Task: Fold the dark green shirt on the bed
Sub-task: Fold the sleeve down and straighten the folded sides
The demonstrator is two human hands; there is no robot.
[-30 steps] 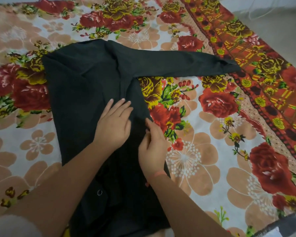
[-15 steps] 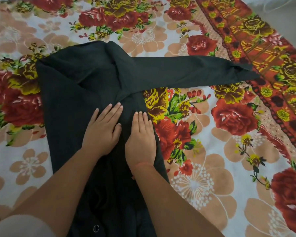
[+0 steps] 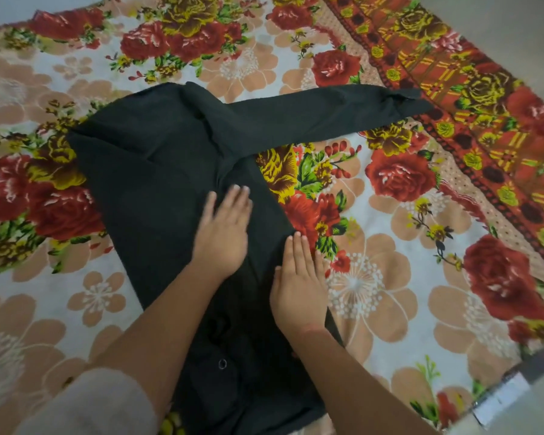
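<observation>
Dark green shirt [image 3: 157, 171]: laid on the bed, on the flowered bedspread [image 3: 421, 277], body running from the near edge up to mid-frame. One long sleeve [image 3: 327, 111] is stretched out flat to the right, its cuff reaching the red patterned border [image 3: 453, 89]. A small ring-like fastener [image 3: 222, 363] is seen near the hem end.

Change noted: a second ago the shirt's right edge was pinched by the right hand [image 3: 299, 287]; half a second ago both hands were laid flat side by side on the body. Now the right hand has been drawn back toward the person and outward, along that right edge. It is flat, fingers straight and together, fingertips just over the edge onto the bedspread. The left hand [image 3: 223, 233] is kept pressed on the middle of the body, palm down, fingers extended, slightly blurred. Nothing is gripped by either hand.

Judgement: the body's side fold has been released and is being smoothed, so this fold is taken as set. The outstretched sleeve is not yet folded in and is judged to be the next part to handle.

Surroundings: a pale garment sleeve [image 3: 85, 403] on the left arm and a red thread [image 3: 311, 328] at the right wrist. A grey object at the lower right corner cannot be identified. Nothing is seen lying on the shirt or across the sleeve's way.
</observation>
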